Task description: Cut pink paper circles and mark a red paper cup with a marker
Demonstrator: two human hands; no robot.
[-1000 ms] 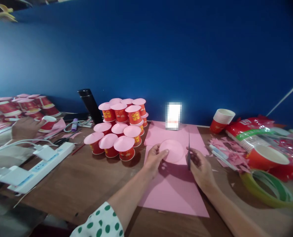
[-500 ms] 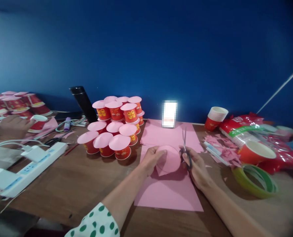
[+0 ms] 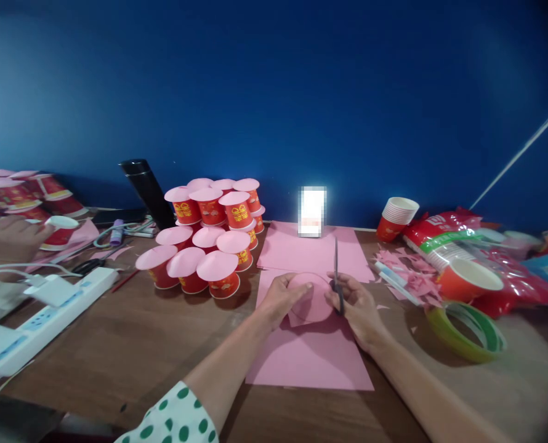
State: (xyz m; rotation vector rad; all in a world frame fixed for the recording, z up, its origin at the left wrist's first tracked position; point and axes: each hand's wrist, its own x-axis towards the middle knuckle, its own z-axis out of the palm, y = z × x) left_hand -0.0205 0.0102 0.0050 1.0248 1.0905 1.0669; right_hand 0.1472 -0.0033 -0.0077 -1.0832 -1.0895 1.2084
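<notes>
Pink paper piece (image 3: 311, 296): raised over pink sheets (image 3: 308, 363) on table (image 3: 172, 344), pinched by fingers of left hand (image 3: 281, 299), thumb on top. Change since half a second ago: scissors (image 3: 338, 296), with blades then parted, now showing one thin line, closed or edge-on; corner at lower left still outside curved outline, so trimming apparently unfinished. Right hand (image 3: 359, 311): fingers wrapped round scissor handles, tips toward blue wall (image 3: 255, 92). Pose: both hands angled inward, close together.
</notes>
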